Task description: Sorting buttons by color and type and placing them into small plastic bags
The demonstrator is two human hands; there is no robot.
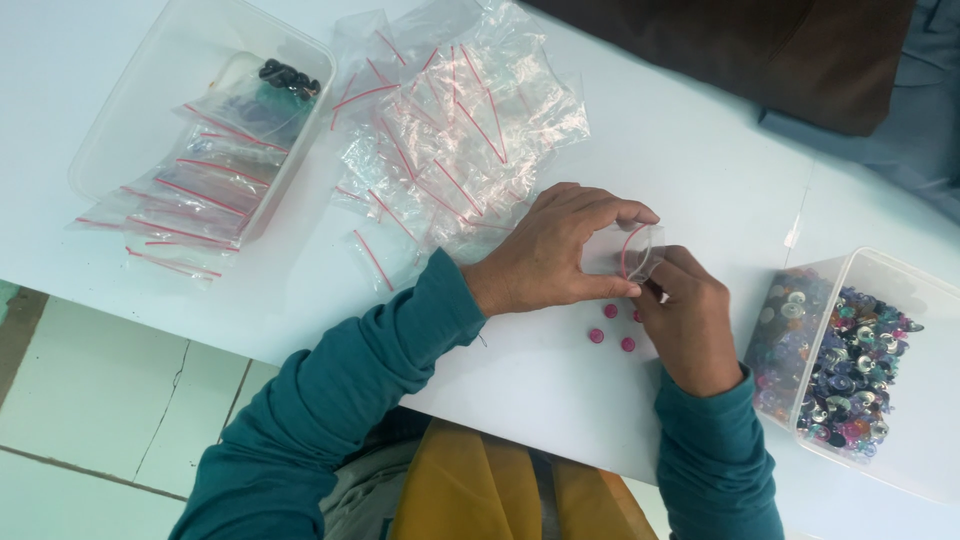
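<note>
The left hand (560, 255) in a teal sleeve pinches a small clear plastic bag with a red zip strip (630, 250) open. The right hand (690, 320) pokes closed fingertips at its mouth; whether they hold anything, I cannot tell. Three small round pink buttons (612, 328) wait on the white table (680, 150). They might roll off if bumped.

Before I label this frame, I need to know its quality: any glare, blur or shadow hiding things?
Head view: even, soft light; faint shadows under both hands, left hand and right hand. Glare glints on the pile of clear bags; the small bag they hold looks hazy. Pink beads stay sharp.
</note>
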